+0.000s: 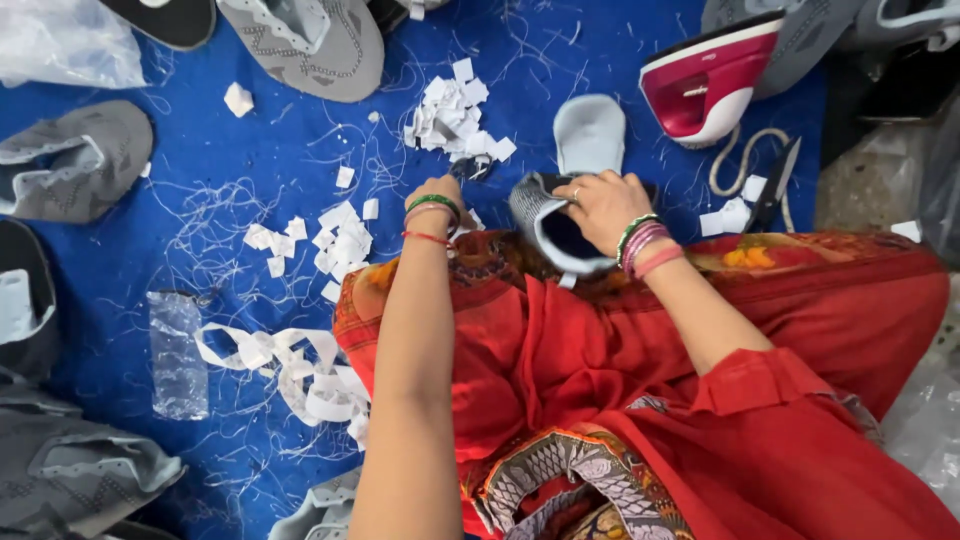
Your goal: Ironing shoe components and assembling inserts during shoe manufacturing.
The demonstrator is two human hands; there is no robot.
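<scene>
My right hand grips a grey knitted shoe upper by its dark opening, holding it against my red-clothed knee. A pale grey tongue piece sticks out past the hand. My left hand, wearing green and red bangles, reaches forward with its fingers curled; a small dark tool shows just beyond the fingers, seemingly held. Directly ahead of it lies a heap of small white paper tags on the blue cloth.
A red and white iron with its cord stands at the upper right, black scissors beside it. Grey shoe uppers ring the cloth. More white tags, a paper strip, clear plastic and loose threads lie at the left.
</scene>
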